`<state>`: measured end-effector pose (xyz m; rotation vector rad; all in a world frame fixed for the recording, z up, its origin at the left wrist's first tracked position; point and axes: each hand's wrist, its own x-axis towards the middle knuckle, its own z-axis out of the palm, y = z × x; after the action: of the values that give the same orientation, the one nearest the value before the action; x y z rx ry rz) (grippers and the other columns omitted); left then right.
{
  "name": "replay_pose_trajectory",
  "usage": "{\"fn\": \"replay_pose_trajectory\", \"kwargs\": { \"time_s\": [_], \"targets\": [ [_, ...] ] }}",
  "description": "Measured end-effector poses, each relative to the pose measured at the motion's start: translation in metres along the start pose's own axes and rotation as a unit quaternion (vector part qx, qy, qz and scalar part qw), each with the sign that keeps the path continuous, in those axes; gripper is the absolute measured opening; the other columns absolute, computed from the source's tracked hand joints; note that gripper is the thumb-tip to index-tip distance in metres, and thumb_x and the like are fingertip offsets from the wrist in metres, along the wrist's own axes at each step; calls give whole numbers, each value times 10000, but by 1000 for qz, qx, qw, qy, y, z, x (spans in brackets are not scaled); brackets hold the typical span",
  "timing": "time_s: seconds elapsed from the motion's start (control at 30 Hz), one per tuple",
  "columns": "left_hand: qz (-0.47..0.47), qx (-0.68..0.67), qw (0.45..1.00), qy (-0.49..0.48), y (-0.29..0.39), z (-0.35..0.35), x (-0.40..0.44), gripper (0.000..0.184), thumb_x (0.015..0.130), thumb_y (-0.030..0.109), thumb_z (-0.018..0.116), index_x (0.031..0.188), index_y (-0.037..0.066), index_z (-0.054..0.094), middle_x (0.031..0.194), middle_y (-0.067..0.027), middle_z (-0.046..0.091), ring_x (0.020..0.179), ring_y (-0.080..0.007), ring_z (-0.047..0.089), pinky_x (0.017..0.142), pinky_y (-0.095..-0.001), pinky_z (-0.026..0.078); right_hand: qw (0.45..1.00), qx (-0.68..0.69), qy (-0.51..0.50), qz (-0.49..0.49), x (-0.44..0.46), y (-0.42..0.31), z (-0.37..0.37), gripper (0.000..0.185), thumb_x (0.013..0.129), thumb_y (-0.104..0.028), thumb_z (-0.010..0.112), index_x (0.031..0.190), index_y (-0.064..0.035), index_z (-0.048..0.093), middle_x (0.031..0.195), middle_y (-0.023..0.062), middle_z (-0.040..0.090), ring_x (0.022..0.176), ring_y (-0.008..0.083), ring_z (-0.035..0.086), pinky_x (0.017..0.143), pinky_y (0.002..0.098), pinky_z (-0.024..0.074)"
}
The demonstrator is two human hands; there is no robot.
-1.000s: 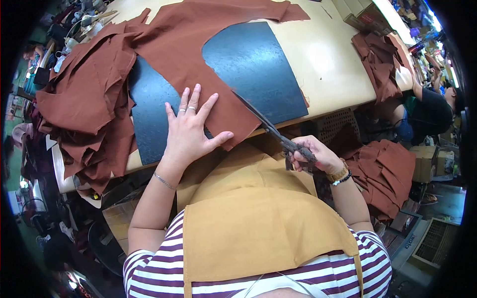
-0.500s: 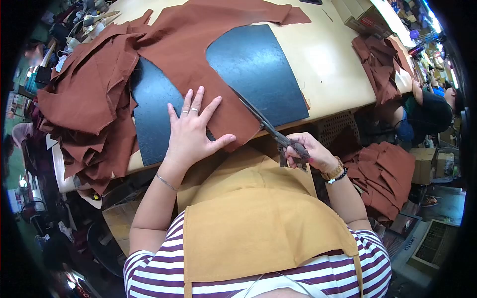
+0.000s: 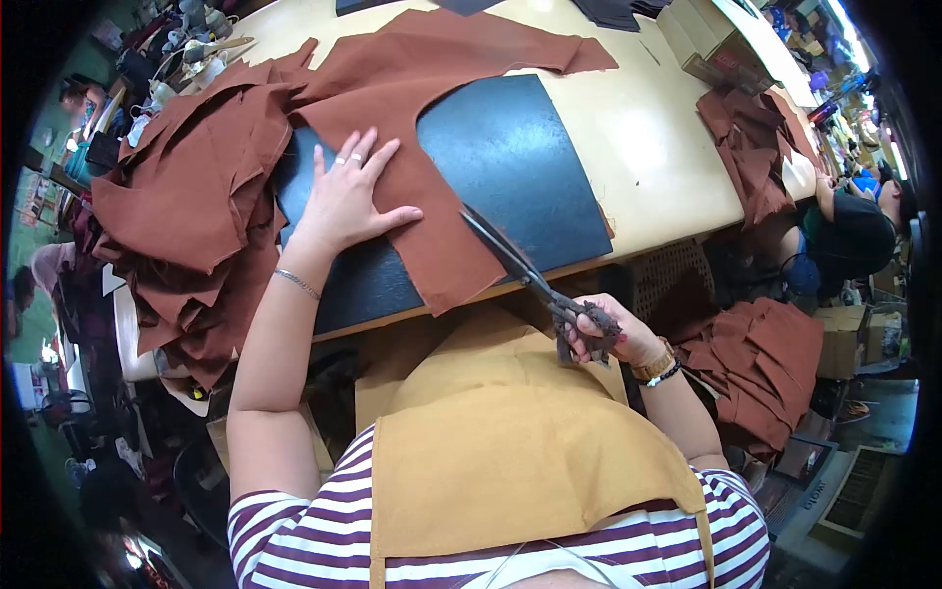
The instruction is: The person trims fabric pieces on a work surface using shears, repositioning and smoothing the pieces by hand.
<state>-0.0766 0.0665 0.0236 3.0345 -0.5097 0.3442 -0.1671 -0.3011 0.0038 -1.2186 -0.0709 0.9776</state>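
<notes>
I see the left hand (image 3: 348, 196), fingers apart, on brown cloth (image 3: 442, 245) over the dark board (image 3: 520, 147). The right hand (image 3: 618, 334) clamps its fingers on scissors (image 3: 523, 272) across the board's near edge. Letters (image 3: 816, 494) rightward look blurry.

No text can be read with certainty. Lettering (image 3: 813, 495) on the grey, box-shaped unit (image 3: 800, 525) at lower right is blurred; markings (image 3: 727, 62) on the brown cardboard box (image 3: 708, 39) at upper right are too small.

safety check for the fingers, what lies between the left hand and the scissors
In the head view, brown cloth lies between the left hand and scissors.
</notes>
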Motion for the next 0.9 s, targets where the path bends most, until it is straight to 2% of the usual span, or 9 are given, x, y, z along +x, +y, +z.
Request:
{"fn": "replay_pose_trajectory", "kwargs": {
  "time_s": [0.1, 0.13, 0.23, 0.33, 0.37, 0.4, 0.47, 0.67, 0.9],
  "targets": [
    [-24, -6, 998, -63, 9, -7, -10, 795, 753, 651, 608, 1350, 136, 502, 1390, -182, 455, 1308, -326, 399, 1057, -612, 225, 1000, 14, -6, -15, -2, 2, -2, 301, 873, -301, 673, 826, -21, 573, 732, 32, 588, 614, 98, 602, 553, 246, 504],
    [0, -15, 1000, -25, 18, -11, -17, 732, 782, 633, 589, 1294, 112, 549, 1277, -181, 545, 1198, -330, 497, 1042, -600, 254, 1000, 16, -2, -19, -3, 4, -3, 326, 869, -323, 681, 825, -18, 573, 740, 37, 588, 619, 101, 604, 556, 253, 510],
    [44, -82, 989, -115, 46, -42, -27, 579, 842, 536, 572, 1200, 82, 602, 1088, -146, 620, 1006, -312, 587, 984, -527, 350, 998, 35, 47, -17, -8, 9, -9, 442, 853, -446, 673, 871, -16, 573, 725, 39, 595, 588, 106, 599, 554, 246, 521],
    [83, -142, 981, -106, 39, -30, -18, 514, 835, 466, 614, 1186, 92, 614, 1089, -126, 625, 1031, -304, 581, 947, -508, 380, 996, 40, 69, -36, -10, 14, -16, 469, 862, -483, 644, 886, -20, 576, 704, 36, 597, 561, 102, 588, 547, 239, 518],
    [124, -144, 981, -40, 30, -17, -10, 504, 807, 421, 656, 1202, 113, 602, 1165, -127, 601, 1109, -294, 550, 975, -505, 378, 995, 39, 80, -34, -10, 12, -15, 474, 860, -489, 643, 889, -20, 576, 701, 35, 596, 559, 101, 587, 546, 238, 517],
    [131, -114, 983, -57, 25, -18, -1, 632, 760, 509, 683, 1267, 149, 567, 1346, -139, 501, 1273, -309, 440, 1057, -529, 317, 995, 39, 90, -33, -9, 11, -13, 479, 859, -494, 641, 892, -20, 576, 698, 34, 595, 557, 101, 585, 545, 236, 517],
    [121, -66, 984, -114, 18, -9, 11, 829, 689, 609, 705, 1367, 188, 480, 1492, -141, 334, 1385, -338, 289, 1106, -568, 234, 995, 44, 83, -43, -11, 9, -9, 472, 858, -485, 646, 901, -20, 574, 726, 33, 592, 573, 97, 584, 543, 239, 517],
    [61, -94, 979, -168, 30, -2, 20, 970, 676, 681, 674, 1458, 211, 342, 1532, -153, 246, 1412, -363, 218, 1090, -618, 212, 997, 66, 28, -29, -17, 12, -7, 425, 880, -437, 633, 884, -16, 575, 749, 37, 585, 598, 102, 582, 543, 248, 514],
    [-20, -28, 979, -199, 62, -12, 2, 965, 687, 706, 638, 1452, 190, 356, 1523, -170, 253, 1402, -373, 228, 1087, -636, 182, 997, 61, -11, -52, -8, 15, -5, 406, 903, -407, 609, 837, -8, 580, 688, 42, 581, 592, 117, 577, 545, 251, 492]
  ]
}}
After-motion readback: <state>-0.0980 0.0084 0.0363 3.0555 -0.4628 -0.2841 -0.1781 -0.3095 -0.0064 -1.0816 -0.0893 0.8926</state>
